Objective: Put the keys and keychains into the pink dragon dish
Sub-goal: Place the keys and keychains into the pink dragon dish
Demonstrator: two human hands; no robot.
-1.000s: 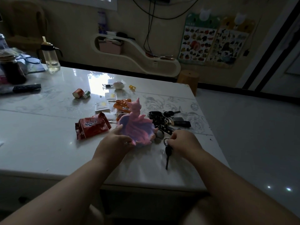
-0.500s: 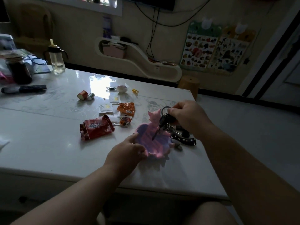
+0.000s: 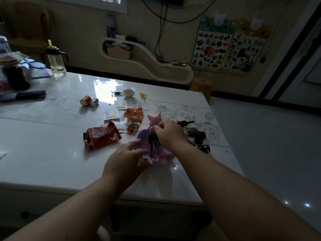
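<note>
Pinched between my right hand's [image 3: 169, 132] thumb and fingertips is the ring of a dark key [image 3: 153, 140], which hangs down from that grip over the bowl of the pink dragon dish [image 3: 157, 153] at the centre of the frame; I cannot tell whether the blade's tip touches the dish. My left hand [image 3: 124, 158] is not clenched: its fingers are spread and curved, resting against the dish's near left rim, grasping nothing else. The dish stands on the white desk [image 3: 43, 150], its pink head [image 3: 154, 118] poking up just above my right knuckles. Right of my right hand, on the desk, lies the remaining cluster of keys and keychains [image 3: 195, 134], with a black fob and a black strap with white stars [image 3: 205, 147] at its lower right end. Left of the dish lie a red snack packet [image 3: 101, 135], an orange packet [image 3: 133, 114] and small white sachets [image 3: 111, 114]. Farther toward the upper left of the frame stand a clear bottle [image 3: 55, 61] and a dark jar [image 3: 15, 75].
</note>
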